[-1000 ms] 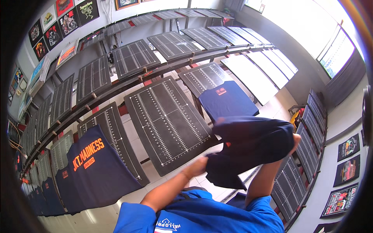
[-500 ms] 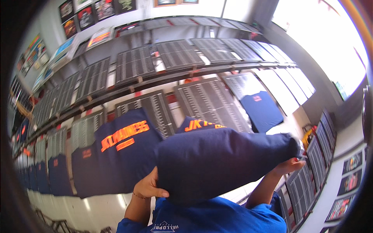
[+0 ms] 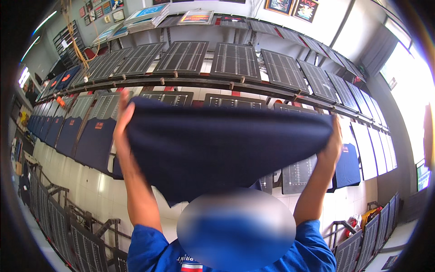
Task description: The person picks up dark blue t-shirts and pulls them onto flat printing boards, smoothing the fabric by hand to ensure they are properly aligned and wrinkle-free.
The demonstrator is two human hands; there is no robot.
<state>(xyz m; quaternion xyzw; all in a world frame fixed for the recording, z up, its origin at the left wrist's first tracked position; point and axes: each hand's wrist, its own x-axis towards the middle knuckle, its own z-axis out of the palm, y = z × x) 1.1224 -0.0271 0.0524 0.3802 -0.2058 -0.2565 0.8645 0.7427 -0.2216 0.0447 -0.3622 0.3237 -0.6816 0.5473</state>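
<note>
Rows of dark boards (image 3: 235, 61) with white grid marks curve across the room, along a dark rail (image 3: 204, 85). Before them, stretched in mid-air between two hands, is a navy cloth (image 3: 226, 140), its top edge nearly straight and its lower part hanging to a point; a blurred patch hides some of that edge. The right hand (image 3: 334, 136) has its fingers closed around the right corner. At the left corner, the left hand (image 3: 123, 122) holds with straighter fingers and little gap to the thumb; blur leaves the firmness of that pinch uncertain. A light pinch there could let the corner slip, and the fabric would sag or fold over itself. Uneven pull could skew the weave. Behind it, the cloth covers much of the marked boards, so a board edge could snag the fabric unseen. To the right, a navy shirt (image 3: 347, 165) lies on a board, near enough that a wide swing might ruck it. Below, the hanging point could brush the tiled floor (image 3: 104, 190) if lowered carelessly.
</note>
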